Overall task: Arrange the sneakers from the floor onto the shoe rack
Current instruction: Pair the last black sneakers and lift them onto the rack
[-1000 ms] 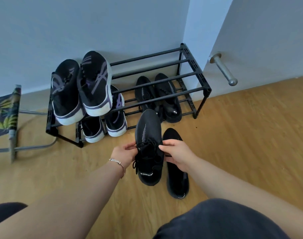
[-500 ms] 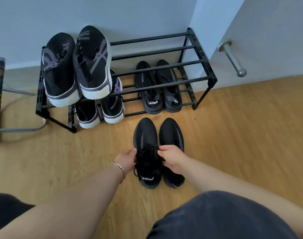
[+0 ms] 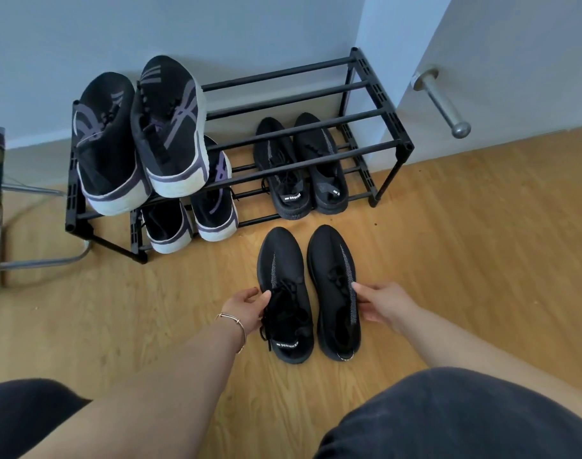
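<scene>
Two black knit sneakers stand side by side on the wooden floor, toes toward the rack: the left sneaker (image 3: 284,260) and the right sneaker (image 3: 329,256). My left hand (image 3: 246,308) clasps the outer side of the left one, thumb on top by the laces. My right hand (image 3: 382,304) holds the outer side of the right one. The black two-tier metal shoe rack (image 3: 380,94) stands against the wall just beyond them. A black-and-purple pair (image 3: 170,127) with white soles lies on its top tier at the left.
The lower tier holds another black-and-purple pair (image 3: 213,207) at the left and a black pair (image 3: 283,193) at the right. The top tier's right half shows bare bars. A door with a metal handle (image 3: 443,101) is at the right. A chair's metal leg (image 3: 41,261) is at the left.
The left sneaker, held up by both hands a second ago, now rests on the floor beside its mate. My right hand has shifted from it to the right sneaker's outer side.
</scene>
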### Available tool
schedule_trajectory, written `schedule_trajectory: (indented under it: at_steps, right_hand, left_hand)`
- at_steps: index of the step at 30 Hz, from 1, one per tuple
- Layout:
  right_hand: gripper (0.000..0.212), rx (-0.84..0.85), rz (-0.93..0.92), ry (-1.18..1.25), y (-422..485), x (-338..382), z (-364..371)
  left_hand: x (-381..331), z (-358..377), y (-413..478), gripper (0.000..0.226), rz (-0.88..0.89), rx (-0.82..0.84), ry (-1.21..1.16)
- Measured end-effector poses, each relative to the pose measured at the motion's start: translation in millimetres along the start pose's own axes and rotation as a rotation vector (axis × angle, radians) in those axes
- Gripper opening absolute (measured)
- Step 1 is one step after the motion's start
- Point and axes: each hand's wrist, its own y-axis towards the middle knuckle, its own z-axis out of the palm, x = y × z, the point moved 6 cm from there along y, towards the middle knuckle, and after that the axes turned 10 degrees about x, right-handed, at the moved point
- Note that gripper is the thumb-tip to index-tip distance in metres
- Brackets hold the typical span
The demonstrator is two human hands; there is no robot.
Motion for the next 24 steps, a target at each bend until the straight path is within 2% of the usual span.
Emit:
schedule_trajectory:
  at_steps: [3,6,12,14,17,20,24]
  right_hand:
    - [0.043,0.007,-0.022,0.043,1,-2,7]
    - [0.044,-0.003,-0.026,0.038,9,-6,11]
    - [0.036,-0.032,-0.062,0.035,19,-11,8]
    - [0.034,-0.045,-0.063,0.044,22,-12,6]
    - [0.035,-0.045,-0.068,0.050,23,-13,7]
    - [0.025,-0.044,-0.079,0.057,18,-14,3]
    - [0.012,-0.052,-0.116,0.096,-1,-11,-3]
  left_hand:
    - [-3,4,2,0.063,-0.016,0.001,-0.004]
    - [-5,6,0,0.062,-0.031,-0.032,0.024]
    - [-11,9,-1,0.042,-0.022,-0.144,0.109]
    - [-11,10,-1,0.037,-0.014,-0.139,0.093]
    - [-12,11,-2,0.042,-0.020,-0.123,0.074]
    - [-10,12,-2,0.048,-0.034,-0.105,0.057]
    - [-20,18,-20,0.032,-0.021,-0.067,0.025]
